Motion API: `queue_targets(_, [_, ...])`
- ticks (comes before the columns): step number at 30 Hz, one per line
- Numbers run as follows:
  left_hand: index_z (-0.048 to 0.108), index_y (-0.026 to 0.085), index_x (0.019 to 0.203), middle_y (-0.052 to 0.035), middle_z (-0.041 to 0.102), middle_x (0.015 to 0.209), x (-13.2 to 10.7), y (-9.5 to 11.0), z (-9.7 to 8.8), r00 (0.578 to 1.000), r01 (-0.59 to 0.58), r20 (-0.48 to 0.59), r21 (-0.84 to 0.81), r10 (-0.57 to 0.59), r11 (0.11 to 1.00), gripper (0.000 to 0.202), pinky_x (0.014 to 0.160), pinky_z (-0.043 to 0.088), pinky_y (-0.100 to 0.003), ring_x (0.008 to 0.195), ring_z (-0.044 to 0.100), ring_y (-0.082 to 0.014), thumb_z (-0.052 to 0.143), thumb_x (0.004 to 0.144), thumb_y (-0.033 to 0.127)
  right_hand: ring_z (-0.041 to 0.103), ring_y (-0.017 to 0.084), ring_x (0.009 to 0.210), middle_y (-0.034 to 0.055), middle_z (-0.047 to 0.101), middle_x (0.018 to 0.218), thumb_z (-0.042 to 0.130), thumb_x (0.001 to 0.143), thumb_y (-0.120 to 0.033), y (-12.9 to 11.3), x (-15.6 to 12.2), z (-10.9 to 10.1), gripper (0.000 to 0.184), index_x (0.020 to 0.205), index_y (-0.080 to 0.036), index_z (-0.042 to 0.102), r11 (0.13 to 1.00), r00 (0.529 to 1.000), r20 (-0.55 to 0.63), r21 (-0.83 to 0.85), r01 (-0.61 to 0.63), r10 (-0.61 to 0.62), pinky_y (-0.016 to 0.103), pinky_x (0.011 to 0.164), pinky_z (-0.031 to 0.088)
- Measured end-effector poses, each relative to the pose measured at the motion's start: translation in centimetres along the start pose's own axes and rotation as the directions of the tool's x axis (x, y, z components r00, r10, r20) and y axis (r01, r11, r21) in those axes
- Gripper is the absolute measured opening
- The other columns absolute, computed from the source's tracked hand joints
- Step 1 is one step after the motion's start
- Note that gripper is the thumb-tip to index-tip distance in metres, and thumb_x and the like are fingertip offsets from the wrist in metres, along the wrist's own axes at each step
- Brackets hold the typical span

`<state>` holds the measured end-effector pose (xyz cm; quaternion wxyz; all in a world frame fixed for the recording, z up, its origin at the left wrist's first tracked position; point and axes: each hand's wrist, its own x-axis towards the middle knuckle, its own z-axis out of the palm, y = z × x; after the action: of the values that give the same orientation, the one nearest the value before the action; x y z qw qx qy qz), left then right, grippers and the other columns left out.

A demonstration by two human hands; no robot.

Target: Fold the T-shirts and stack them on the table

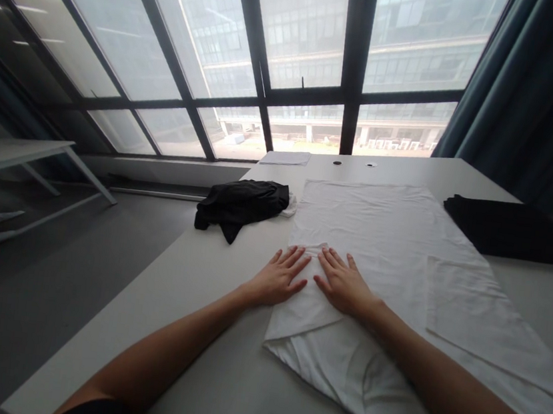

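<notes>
A white cloth garment [369, 225], probably a shirt, lies spread on the white table, with part of its near side folded over. My left hand [280, 278] rests flat near the garment's left edge, fingers stretched forward. Close beside it, my right hand [342, 283] presses flat on the fabric with its fingers apart. Small wrinkles show in the cloth just ahead of the fingertips. Nothing is held in either hand. Under my right forearm, the near folded part of the cloth is partly hidden.
A crumpled black garment [244, 204] lies on the table [151, 326] at the left. Folded black cloth [520, 230] is at the right. A flat white sheet [286, 158] lies at the far edge. Windows and a dark curtain [516, 95] stand behind; another table [16, 151] is at far left.
</notes>
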<state>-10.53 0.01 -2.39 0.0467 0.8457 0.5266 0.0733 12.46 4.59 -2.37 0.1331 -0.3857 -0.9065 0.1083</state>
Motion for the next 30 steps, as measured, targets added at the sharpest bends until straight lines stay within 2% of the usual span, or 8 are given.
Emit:
queue_targets(4, [0.022,0.03,0.16,-0.0065,0.014,0.167,0.0,0.0,0.0,1.0,0.004,0.016,0.016,-0.004,1.0,0.063,0.122,0.014,-0.053,0.154,0.01,-0.0274,0.037,0.104,0.055,0.021,0.026,0.152,0.0152,0.023,0.164,0.034,0.102,-0.045,0.5,-0.3,0.5,0.063,0.155,-0.01,0.032,1.0,1.0,0.022,0.008,-0.013,0.013,0.056,0.121,0.012])
queue_targets(9, [0.022,0.03,0.16,-0.0066,0.015,0.167,0.0,-0.1,0.0,1.0,0.002,0.015,0.023,-0.003,1.0,0.063,0.122,0.012,-0.052,0.154,0.011,-0.0268,0.036,0.104,0.056,0.018,0.027,0.152,0.0163,0.02,0.164,0.033,0.102,-0.045,-0.5,-0.1,-0.1,0.065,0.157,-0.01,0.029,0.999,0.999,0.018,0.014,-0.045,0.045,0.056,0.121,0.012])
queue_targets(13, [0.021,0.029,0.16,-0.0072,0.017,0.166,0.1,-0.1,0.1,1.0,-0.003,0.001,0.019,0.003,1.0,0.064,0.122,0.014,-0.052,0.154,0.013,-0.027,0.038,0.104,0.054,0.017,0.026,0.153,0.0154,0.023,0.164,0.032,0.102,-0.047,-1.1,1.5,-0.6,0.065,0.157,-0.012,0.028,1.0,0.999,0.039,0.019,0.016,-0.017,0.056,0.121,0.011])
queue_targets(17, [0.021,0.028,0.161,-0.0075,0.016,0.166,0.1,-0.1,-0.1,1.0,-0.006,0.01,0.029,0.005,1.0,0.064,0.122,0.014,-0.052,0.154,0.012,-0.0273,0.037,0.104,0.054,0.018,0.026,0.153,0.0143,0.024,0.164,0.03,0.102,-0.052,0.0,2.8,-0.8,0.067,0.157,-0.013,0.029,0.996,0.991,0.1,0.031,0.082,-0.085,0.054,0.122,0.01])
queue_targets(20, [0.022,0.027,0.16,-0.0072,0.015,0.166,0.0,0.0,-0.2,1.0,-0.003,0.031,0.054,0.001,0.999,0.063,0.122,0.015,-0.053,0.154,0.012,-0.0281,0.035,0.104,0.055,0.019,0.025,0.152,0.0132,0.025,0.164,0.026,0.103,-0.054,1.2,2.8,-0.6,0.068,0.157,-0.013,0.03,0.994,0.986,0.128,0.041,0.103,-0.107,0.053,0.122,0.009])
queue_targets(27, [0.023,0.028,0.16,-0.0069,0.014,0.167,0.0,0.0,-0.2,1.0,-0.002,0.028,0.069,0.001,0.998,0.063,0.122,0.016,-0.053,0.154,0.013,-0.0285,0.034,0.104,0.055,0.014,0.023,0.153,0.0131,0.022,0.164,0.026,0.104,-0.049,2.1,2.2,0.1,0.067,0.158,-0.01,0.025,1.0,0.996,-0.084,0.011,-0.024,0.025,0.051,0.123,0.008])
queue_targets(30, [0.023,0.027,0.16,-0.0061,0.013,0.167,-0.1,0.2,-0.4,0.999,0.01,0.04,0.066,-0.012,0.998,0.063,0.122,0.015,-0.053,0.154,0.011,-0.0274,0.034,0.105,0.054,0.013,0.023,0.154,0.0118,0.021,0.165,0.027,0.103,-0.052,2.2,2.2,0.1,0.068,0.159,-0.013,0.024,1.0,0.996,-0.087,0.015,0.022,-0.021,0.053,0.123,0.008])
